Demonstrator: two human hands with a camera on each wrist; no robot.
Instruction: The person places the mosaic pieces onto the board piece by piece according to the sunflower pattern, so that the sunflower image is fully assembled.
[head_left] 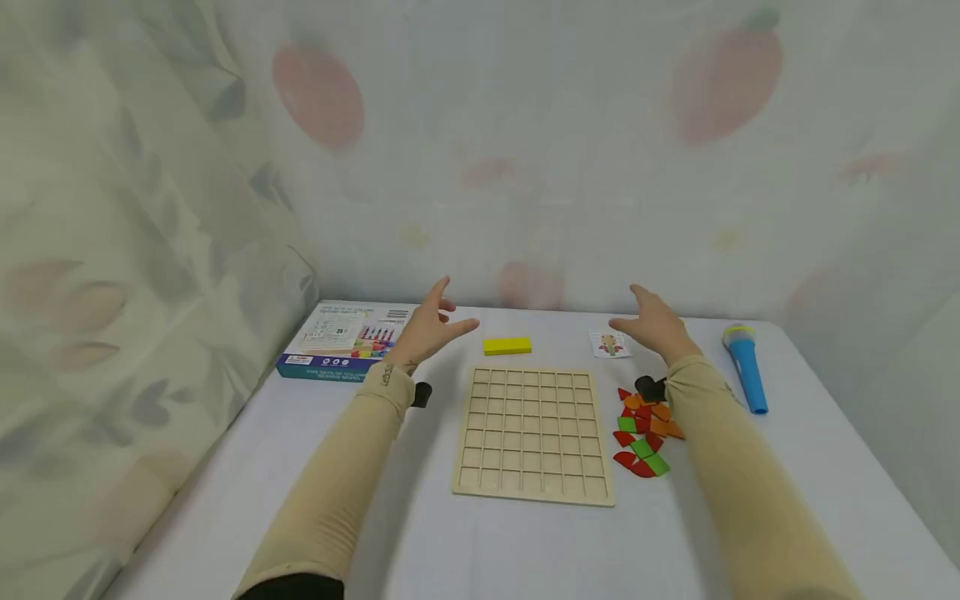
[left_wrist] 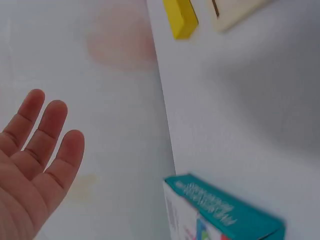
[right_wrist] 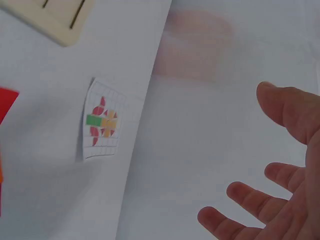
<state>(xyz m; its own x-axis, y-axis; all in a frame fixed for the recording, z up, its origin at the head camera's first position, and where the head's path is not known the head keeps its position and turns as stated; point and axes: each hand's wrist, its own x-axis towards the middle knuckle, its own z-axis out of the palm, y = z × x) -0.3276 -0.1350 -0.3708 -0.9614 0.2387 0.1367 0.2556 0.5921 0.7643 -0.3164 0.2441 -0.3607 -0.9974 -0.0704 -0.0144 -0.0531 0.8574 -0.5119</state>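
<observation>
Largest first, we see a pale cloth [head_left: 525,192] with faded red fruit prints hanging behind a white table [head_left: 525,550]. Two tan sleeves [head_left: 337,492] reach forward over it, one on each side of the board [head_left: 533,437], a light wooden grid lying flat in the middle. At the far left we find the box [head_left: 330,337], white on top with a purple and teal edge, its right end partly hidden from us by the left hand [head_left: 429,329]. That hand is held out with its fingers extended and its thumb pointing inward; the right hand [head_left: 655,323] mirrors it, fingers apart, near the card. Well to the right lies a blue toy [head_left: 747,367] (mic-like, we would say, with a yellow end). Beyond the board's far edge, between the hands, we have the yellow block [head_left: 507,346]. The card [head_left: 609,343] lies beyond the board's far right corner, slightly curled, printed with a red, orange and green figure on a grid. Smallest of all, the pieces [head_left: 642,423], red, orange and green, lie in a loose cluster just beside the board's right edge, near the right sleeve.
</observation>
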